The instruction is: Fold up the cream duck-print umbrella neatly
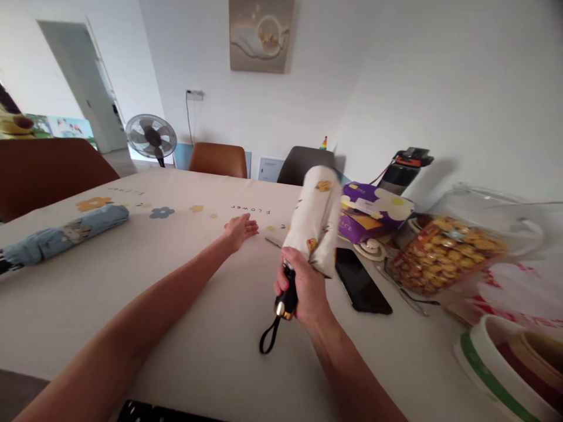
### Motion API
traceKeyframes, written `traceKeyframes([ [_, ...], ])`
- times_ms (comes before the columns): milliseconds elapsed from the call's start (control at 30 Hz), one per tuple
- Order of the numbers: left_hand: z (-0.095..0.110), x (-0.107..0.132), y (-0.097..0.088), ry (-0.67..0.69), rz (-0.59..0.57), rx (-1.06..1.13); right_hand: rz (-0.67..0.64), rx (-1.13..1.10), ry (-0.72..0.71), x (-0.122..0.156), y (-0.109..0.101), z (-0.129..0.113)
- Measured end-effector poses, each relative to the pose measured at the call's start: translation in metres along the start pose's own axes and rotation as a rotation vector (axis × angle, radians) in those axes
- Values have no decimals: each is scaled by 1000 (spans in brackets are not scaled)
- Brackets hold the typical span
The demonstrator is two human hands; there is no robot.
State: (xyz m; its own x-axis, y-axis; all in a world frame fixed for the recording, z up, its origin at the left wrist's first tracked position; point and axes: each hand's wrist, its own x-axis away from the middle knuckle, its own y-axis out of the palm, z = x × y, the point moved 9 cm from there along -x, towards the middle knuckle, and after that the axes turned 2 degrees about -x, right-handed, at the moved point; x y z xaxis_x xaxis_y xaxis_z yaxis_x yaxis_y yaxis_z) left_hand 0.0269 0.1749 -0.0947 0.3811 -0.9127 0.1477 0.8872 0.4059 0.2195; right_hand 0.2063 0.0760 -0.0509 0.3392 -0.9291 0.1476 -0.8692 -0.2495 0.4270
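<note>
My right hand [310, 287] is wrapped round the black handle of a folded white umbrella [319, 205] with small printed figures. The umbrella is raised off the table, its top tilted away from me, and a black wrist loop dangles from the gold-coloured handle end. Stretched forward over the flower-printed tablecloth [211, 264], my left hand [241, 232] has its fingers extended and holds nothing. A second folded umbrella [70, 233], blue with a printed figure, lies on the table at the left.
At the right are a black phone [360, 281], glasses [407, 287], a purple package [373, 208], a dark bottle [404, 170], a clear snack tub [453, 252] and tape rolls [492, 369]. Chairs [219, 159] and a fan [152, 138] stand beyond the table. A dark patterned item [162, 412] lies at the near edge.
</note>
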Motion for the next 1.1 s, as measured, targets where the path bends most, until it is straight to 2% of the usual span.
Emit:
traceKeyframes([
  [100, 9, -7, -20, 110, 105, -69, 33, -17, 9, 0, -3, 1],
  [200, 24, -5, -29, 182, 168, -113, -34, -112, 235, 0, 7, 36],
  [300, 47, 4, -20, 291, 182, -160, -114, -110, 493, 6, 20, 73],
  [367, 63, 13, 3, 405, 97, -273, -142, -82, 570, 8, 25, 85],
  [467, 67, 30, 66, 543, -246, -570, -147, -81, 598, 9, 29, 89],
  [567, 41, 49, 126, 567, -645, -822, -123, -108, 598, 9, 28, 87],
  [633, 18, 58, 152, 566, -825, -968, -106, -144, 585, 8, 27, 86],
  [700, 2, 60, 169, 612, -897, -1129, -101, -171, 576, 8, 27, 86],
  [767, -3, 62, 179, 722, -894, -1265, -104, -183, 575, 7, 27, 87],
  [833, 4, 63, 183, 816, -841, -1331, -109, -190, 577, 8, 28, 87],
  [933, 42, 64, 172, 882, -640, -1249, -113, -187, 598, 9, 28, 87],
  [1033, 90, 67, 134, 854, -395, -1023, -111, -182, 597, 9, 28, 86],
  [1100, 107, 69, 99, 759, -345, -839, -116, -180, 596, 9, 28, 86],
])
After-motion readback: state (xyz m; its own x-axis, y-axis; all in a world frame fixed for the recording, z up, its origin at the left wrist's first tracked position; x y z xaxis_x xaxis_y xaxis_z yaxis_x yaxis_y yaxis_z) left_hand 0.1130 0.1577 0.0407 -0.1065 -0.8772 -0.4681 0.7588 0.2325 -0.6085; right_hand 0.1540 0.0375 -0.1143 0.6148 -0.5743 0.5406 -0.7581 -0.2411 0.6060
